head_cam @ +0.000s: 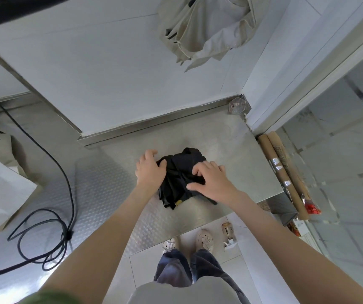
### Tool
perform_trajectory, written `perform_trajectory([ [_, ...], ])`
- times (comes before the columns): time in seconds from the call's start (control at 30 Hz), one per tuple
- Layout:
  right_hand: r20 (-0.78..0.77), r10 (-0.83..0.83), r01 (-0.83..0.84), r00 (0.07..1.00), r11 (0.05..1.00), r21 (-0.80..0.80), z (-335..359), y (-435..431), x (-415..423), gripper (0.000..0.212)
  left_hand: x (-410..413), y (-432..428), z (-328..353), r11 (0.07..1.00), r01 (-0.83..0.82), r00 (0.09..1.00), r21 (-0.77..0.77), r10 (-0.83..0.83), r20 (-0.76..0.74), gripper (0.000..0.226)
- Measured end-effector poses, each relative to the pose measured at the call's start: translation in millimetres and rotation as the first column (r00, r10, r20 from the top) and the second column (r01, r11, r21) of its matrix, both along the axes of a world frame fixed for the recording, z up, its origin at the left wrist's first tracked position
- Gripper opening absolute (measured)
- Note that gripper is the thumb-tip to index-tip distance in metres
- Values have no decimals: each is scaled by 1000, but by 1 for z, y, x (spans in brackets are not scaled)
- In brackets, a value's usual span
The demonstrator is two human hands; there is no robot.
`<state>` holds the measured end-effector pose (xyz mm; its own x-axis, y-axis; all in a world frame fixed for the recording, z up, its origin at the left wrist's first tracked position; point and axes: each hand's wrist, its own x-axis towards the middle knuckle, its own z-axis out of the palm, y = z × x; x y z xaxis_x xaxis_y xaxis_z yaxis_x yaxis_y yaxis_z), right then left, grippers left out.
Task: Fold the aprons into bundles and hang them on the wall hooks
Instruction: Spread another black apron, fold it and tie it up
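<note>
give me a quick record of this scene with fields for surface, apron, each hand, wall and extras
surface: steel counter
apron: black apron, partly folded bundle lying on the counter
left hand: rests on the bundle's left edge
right hand: fingers curled into the fabric on the right side
wall: beige garment hanging above
extras: black cable and white bag at left

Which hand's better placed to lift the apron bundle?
Right, probably. The right hand lies atop the black apron, fingers curled into its folds; the left hand only touches its left edge.
</note>
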<state>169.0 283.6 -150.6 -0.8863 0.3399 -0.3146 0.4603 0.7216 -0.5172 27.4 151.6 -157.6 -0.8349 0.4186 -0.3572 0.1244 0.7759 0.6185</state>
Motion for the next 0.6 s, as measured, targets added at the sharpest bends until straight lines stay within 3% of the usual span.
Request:
perform_trajectory([
  [0.1,121,93,-102,988,992,77,-9,-7,11,33,6,-1,6,994,-44,983,102,62,-173,26],
  [0.17,112,48,-55,993,997,59,-11,-9,12,27,9,-2,8,982,-13,967,190,60,-246,20],
  [0.23,98,-26,28,995,999,-16,-7,-10,12,25,12,-5,6,974,113,962,196,-58,-267,24],
  [0.33,90,-171,183,981,972,-150,0,-9,10,28,17,-11,3,941,339,911,-10,-331,-248,26],
  [0.43,122,-146,157,982,984,-87,0,-5,8,21,20,-18,1,848,473,822,-241,-523,-226,24],
  [0.5,143,-108,113,984,993,-32,-3,-3,8,11,18,-20,4,857,464,831,-224,-508,-226,20],
  [0.6,98,-151,155,984,987,-43,-5,-3,9,11,14,-19,14,929,371,920,-19,-370,-133,16],
])
